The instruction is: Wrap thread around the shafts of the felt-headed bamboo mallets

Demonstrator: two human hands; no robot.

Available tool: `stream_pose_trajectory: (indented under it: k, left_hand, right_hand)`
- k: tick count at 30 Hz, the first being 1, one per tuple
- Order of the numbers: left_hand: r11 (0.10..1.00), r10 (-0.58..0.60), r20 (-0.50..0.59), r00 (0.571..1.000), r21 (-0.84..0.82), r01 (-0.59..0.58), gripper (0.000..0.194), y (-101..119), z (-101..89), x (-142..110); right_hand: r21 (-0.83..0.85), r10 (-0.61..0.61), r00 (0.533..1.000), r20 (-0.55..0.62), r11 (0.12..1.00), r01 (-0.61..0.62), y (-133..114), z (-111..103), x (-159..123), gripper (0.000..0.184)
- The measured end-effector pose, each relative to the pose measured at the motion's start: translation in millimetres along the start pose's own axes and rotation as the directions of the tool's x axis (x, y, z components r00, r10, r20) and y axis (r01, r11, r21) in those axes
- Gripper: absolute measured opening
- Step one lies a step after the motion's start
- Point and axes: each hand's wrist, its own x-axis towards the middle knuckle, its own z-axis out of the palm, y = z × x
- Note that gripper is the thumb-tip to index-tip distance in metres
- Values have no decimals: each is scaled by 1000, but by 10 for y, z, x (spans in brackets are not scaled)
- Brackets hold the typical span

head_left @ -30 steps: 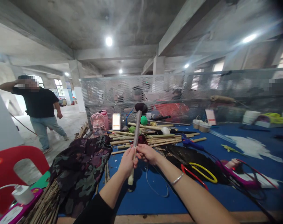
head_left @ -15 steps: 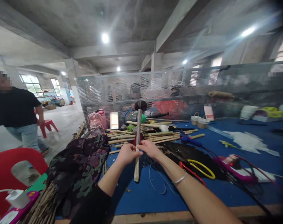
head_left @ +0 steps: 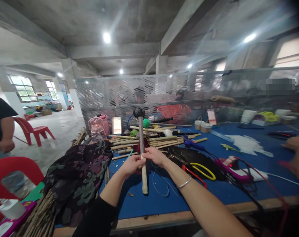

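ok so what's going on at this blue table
A person is holding a stick with a dark, rounded top over the blue table. The left hand grips it below its middle, and the right hand has its fingers at the same spot. Its upper length is grey, its lower end pale. Loose pale sticks lie beyond the hands.

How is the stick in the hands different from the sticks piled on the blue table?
The held stick is in the left hand and right hand, while the piled sticks lie on the table.
The held stick has a dark ball at its far end; the piled sticks' visible ends look plain.
The held stick is grey higher up, but the piled sticks are mostly pale.
Both are long and thin.
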Motion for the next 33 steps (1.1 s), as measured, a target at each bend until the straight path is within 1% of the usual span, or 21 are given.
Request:
stream_pose_trajectory:
  k: [2, 3, 4, 5, 7, 10, 12, 14, 16, 18, 20, 21, 23, 25, 27, 30, 33]
  left_hand:
    - [991, 51, -123, 991, 130, -35, 39, -30, 12, 20]
    - [984, 88, -162, 983, 168, -60, 39, -37, 18, 26]
    - [980, 118, -177, 977, 179, -86, 38, -36, 24, 26]
    - [979, 141, -170, 975, 172, -112, 36, -26, 30, 21]
    - [983, 150, -124, 981, 125, -134, 34, 11, 36, -4]
    - [995, 98, 7, 995, -38, -97, 36, 64, 30, -49]
    - [987, 68, 64, 996, -149, -58, 38, 69, 15, -59]
    - [979, 45, 60, 997, -202, -32, 40, 48, 0, -48]
    - [980, 39, 34, 999, -198, -31, 42, 15, -6, -20]
    - [982, 91, -19, 996, -163, -93, 45, -21, 7, 17]
    - [976, 175, -137, 975, -107, -190, 48, -52, 43, 56]
    - [969, 213, -212, 954, -77, -234, 48, -64, 67, 73]
    - [953, 278, -345, 897, -19, -303, 43, -82, 120, 96]
    - [933, 340, -387, 857, 22, -360, 37, -86, 170, 97]
    - [915, 383, -371, 846, 25, -403, 35, -74, 209, 77]
    - [918, 345, -348, 872, -66, -390, 38, -34, 249, 27]
    - [919, 282, -352, 892, -168, -357, 43, 0, 276, -10]
  right_hand:
    - [-56, -37, 995, -92, 998, 32, 1, 32, 30, 24]
    - [-68, -53, 989, -135, 997, 44, -2, 43, 43, 24]
    - [-65, -64, 985, -162, 996, 54, -6, 50, 51, 24]
    - [-49, -64, 983, -169, 997, 56, -10, 49, 56, 26]
    - [13, -26, 992, -122, 1000, 28, -15, 29, 54, 29]
    - [97, 37, 999, -40, 995, -33, -8, -25, 35, 36]
    - [110, 18, 999, -47, 994, -13, -5, -43, 24, 36]
    - [87, -30, 996, -80, 996, 37, -11, -33, 22, 34]
    - [66, -72, 993, -93, 995, 79, -19, -3, 33, 33]
    - [44, -97, 990, -105, 994, 102, -18, 35, 58, 32]
    - [6, -114, 983, -145, 993, 116, -4, 68, 93, 31]
    - [-13, -118, 978, -173, 993, 118, 3, 80, 112, 30]
    - [-21, -124, 971, -204, 992, 122, 10, 92, 139, 31]
    - [32, -128, 977, -170, 990, 135, -7, 83, 142, 33]
    - [103, -120, 988, -93, 986, 130, -45, 55, 117, 35]
    - [162, -85, 996, 15, 983, 81, -104, 1, 58, 37]
    - [190, -63, 996, 64, 981, 49, -135, -17, 21, 40]
